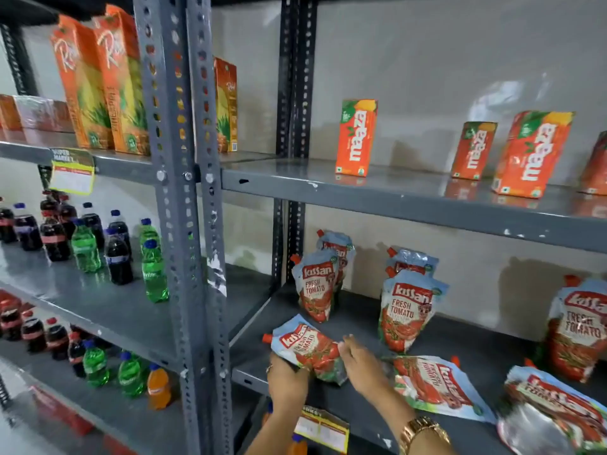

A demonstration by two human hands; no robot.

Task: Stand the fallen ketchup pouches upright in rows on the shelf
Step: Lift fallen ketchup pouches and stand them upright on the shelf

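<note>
Two hands meet on one Kissan ketchup pouch (308,348), tilted at the front left of the shelf (356,311). The left hand (287,377) grips its base from beneath. The right hand (363,367) lays its fingers (348,344) against its side; whether they pinch, I cannot tell. The base probably needs flattening so the pouch stands squarely in front of the upright pouch (317,285). The fallen pouches (433,385) at right are blurred, and the outermost is cut off.

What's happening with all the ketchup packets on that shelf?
A person is tidying Kissan ketchup pouches on a grey metal shelf. The left hand grips the bottom of one fallen pouch at the shelf's front, and the right hand touches its right edge. Behind it, upright pouches already stand in rows. More flat pouches lie to the right, not yet stood up.
</note>
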